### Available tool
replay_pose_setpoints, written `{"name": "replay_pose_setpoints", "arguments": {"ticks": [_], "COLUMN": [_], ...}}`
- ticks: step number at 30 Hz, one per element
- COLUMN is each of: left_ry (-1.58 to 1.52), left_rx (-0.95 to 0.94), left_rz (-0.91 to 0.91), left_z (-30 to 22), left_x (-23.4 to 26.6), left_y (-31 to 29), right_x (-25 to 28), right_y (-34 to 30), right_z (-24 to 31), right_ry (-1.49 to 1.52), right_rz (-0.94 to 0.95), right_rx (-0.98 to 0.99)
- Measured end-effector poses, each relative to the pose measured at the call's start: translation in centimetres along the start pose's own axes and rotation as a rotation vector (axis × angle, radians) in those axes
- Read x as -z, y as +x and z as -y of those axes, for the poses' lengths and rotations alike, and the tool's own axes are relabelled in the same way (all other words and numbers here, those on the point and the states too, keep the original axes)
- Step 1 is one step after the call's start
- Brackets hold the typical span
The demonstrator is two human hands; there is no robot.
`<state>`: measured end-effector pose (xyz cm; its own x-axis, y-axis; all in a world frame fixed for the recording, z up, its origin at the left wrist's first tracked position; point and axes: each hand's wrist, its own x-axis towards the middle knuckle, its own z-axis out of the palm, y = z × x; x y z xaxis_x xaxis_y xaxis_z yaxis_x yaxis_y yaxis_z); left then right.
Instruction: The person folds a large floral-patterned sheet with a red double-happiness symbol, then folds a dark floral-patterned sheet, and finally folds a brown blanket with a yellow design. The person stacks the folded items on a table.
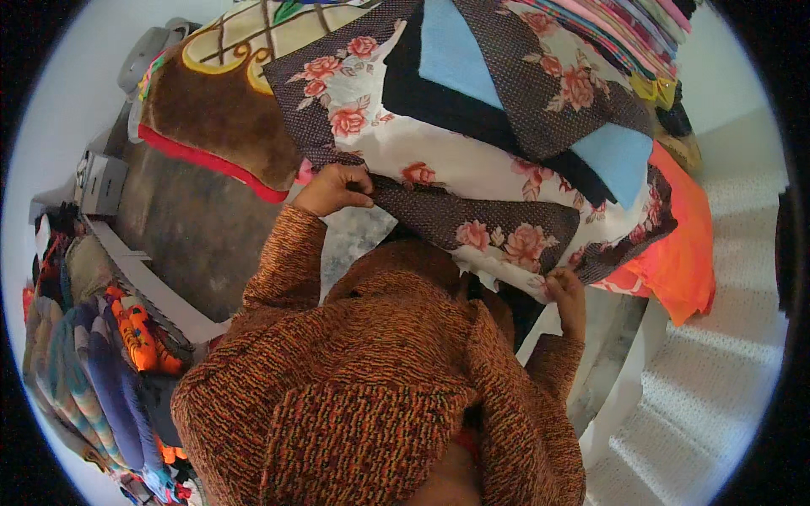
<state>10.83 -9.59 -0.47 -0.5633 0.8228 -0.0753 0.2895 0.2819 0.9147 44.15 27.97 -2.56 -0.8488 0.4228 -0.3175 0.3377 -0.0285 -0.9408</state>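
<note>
A floral cloth (439,152), white with pink roses and dark dotted borders, is spread in front of me over a raised surface. My left hand (336,190) is closed in a pinch on its near edge. To the right and closer to my body, my right hand (567,297) pinches the cloth's near corner. Between my hands the near border hangs slack. On top of the cloth lie a black cloth (456,110) and a light blue cloth (460,51). A dotted flap of the floral cloth folds over them, and a second light blue part (620,160) shows at the right.
A brown blanket (224,118) with red trim drapes at the far left. Folded fabrics (629,29) are stacked at the far right, above an orange cloth (675,236). Clothes (101,371) hang at the left. A patterned white surface (700,405) lies at the right.
</note>
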Motion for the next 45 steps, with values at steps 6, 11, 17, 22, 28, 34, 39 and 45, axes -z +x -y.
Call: {"name": "replay_pose_setpoints", "arguments": {"ticks": [6,11,17,22,28,34,39,45], "left_ry": [0.364,0.184,0.167,0.111,0.09,0.117,0.115,0.098], "left_rx": [0.065,0.068,-0.088,-0.071,-0.099,-0.077,-0.042,-0.104], "left_rz": [0.027,-0.128,-0.214,-0.235,-0.241,-0.224,-0.232,-0.316], "left_z": [0.0,-1.4,-2.6,-2.3,-1.6,-1.4,-2.8,-2.0], "left_x": [-1.2,-2.1,-2.7,-3.0,-3.0,-3.1,-2.5,-2.5], "left_y": [1.3,1.4,2.0,1.6,1.3,1.0,0.4,0.1], "right_x": [-1.2,-2.9,-7.7,-8.1,-6.4,-5.3,-1.7,-3.9], "right_y": [1.5,4.8,8.7,11.3,12.3,14.5,22.4,18.8], "right_z": [1.7,7.5,14.4,15.2,17.6,23.2,25.5,21.7], "right_ry": [-0.201,-0.428,-0.751,-1.03,-1.072,-0.602,0.666,-0.706], "right_rz": [-0.129,-0.366,-0.45,-0.456,-0.196,0.195,-0.062,-0.653], "right_rx": [0.137,0.601,0.692,0.771,0.758,0.317,0.715,1.014]}}
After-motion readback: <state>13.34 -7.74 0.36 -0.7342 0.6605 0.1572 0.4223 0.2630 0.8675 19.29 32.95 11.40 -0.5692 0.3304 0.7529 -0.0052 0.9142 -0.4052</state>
